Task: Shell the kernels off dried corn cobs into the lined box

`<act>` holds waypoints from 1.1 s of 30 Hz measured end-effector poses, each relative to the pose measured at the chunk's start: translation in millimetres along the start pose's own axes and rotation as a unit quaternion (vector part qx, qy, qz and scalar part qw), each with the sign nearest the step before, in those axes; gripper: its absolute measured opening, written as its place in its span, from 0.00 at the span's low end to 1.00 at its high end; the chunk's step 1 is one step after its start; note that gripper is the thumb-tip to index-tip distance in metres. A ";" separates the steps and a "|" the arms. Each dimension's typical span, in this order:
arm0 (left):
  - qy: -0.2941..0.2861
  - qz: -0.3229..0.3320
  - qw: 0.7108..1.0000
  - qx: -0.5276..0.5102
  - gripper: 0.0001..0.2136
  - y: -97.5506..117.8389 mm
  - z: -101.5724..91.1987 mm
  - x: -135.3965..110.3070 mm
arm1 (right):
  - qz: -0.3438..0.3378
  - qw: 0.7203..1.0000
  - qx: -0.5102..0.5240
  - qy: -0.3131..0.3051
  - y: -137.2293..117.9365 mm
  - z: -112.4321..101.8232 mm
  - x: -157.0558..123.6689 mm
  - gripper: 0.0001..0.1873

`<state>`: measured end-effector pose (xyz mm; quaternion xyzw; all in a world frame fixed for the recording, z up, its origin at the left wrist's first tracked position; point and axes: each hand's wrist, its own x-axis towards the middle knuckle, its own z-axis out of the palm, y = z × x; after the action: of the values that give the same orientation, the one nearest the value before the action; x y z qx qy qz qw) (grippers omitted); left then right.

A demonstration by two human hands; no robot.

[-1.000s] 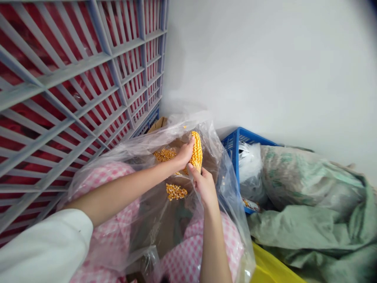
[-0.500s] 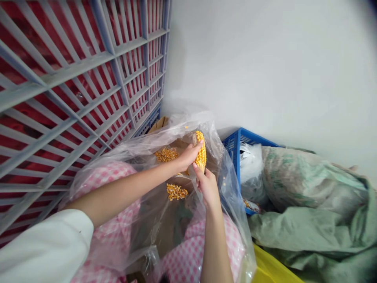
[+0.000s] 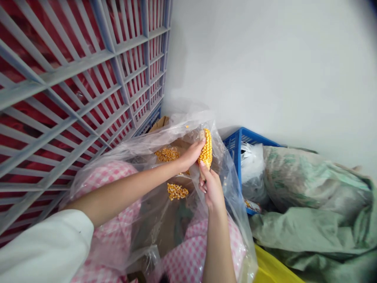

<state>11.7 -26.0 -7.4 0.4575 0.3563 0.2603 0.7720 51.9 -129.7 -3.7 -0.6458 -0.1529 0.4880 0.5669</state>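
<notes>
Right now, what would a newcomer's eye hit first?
The bright yellow corn cob near the middle, gripped by the left hand and, at its lower end, the right hand. Next, the big grey slatted crate at upper left, red showing through. Then the blue crate, right of the hands.

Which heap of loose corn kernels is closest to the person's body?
The near heap, flecked with white, below the left forearm in view; the far heap lies past that forearm, a partly hidden patch between them.

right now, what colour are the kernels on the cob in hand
Golden yellow on the cob, seen best in the head view.
</notes>
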 end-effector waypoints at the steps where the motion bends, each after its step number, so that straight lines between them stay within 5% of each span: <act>1: -0.009 -0.004 1.000 0.009 0.19 1.2 0.7 -0.6 | 0.002 1.000 0.006 0.001 0.1 -0.5 0.2 0.23; 9: 0.069 0.021 0.989 0.128 0.15 1.0 -0.1 -0.6 | 0.012 1.000 -0.017 0.006 3.2 1.5 1.1 0.22; 14: 0.125 -0.012 0.987 0.104 0.12 -7.4 -2.6 2.4 | 0.008 1.000 0.003 -0.020 -0.2 1.7 -1.7 0.22; 23: -0.020 -0.060 0.998 0.016 0.18 -3.3 2.8 -1.1 | 0.011 1.000 -0.016 0.012 1.9 2.2 3.4 0.22; 28: 0.041 0.040 0.986 0.159 0.19 -10.0 -1.8 4.9 | -0.002 0.999 -0.029 0.016 2.2 3.3 1.7 0.21; 33: 0.050 0.068 0.972 0.218 0.19 -12.7 -4.4 6.5 | -0.003 1.000 -0.017 0.017 2.6 2.3 0.8 0.21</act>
<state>13.2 -24.6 -22.2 0.6242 0.4104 0.2505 0.6158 49.6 -128.6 -6.1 -0.6631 -0.1539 0.4727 0.5597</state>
